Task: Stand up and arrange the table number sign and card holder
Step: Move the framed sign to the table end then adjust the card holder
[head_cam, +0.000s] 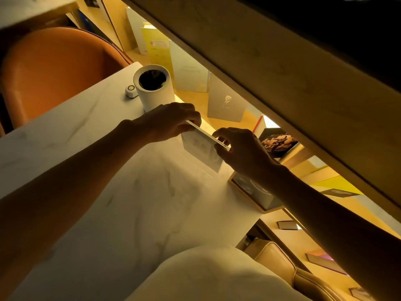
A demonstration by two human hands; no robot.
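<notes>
A pale card holder [200, 149] with a printed card in it stands upright near the far edge of the white marble table [130, 203]. My left hand [171, 122] pinches its top edge at the left end, and my right hand [240, 148] pinches the top edge at the right end. A flat wooden-framed sign [253, 193] lies on the table just right of the holder, partly hidden under my right forearm. Its face is too dim to read.
A white cylindrical container [153, 89] with a dark opening stands behind my left hand, a small round white device [131, 90] beside it. Beyond the table edge a lit shelf holds upright cards and books [225, 101]. An orange chair [54, 70] sits at the left, a cream seat [282, 263] lower right.
</notes>
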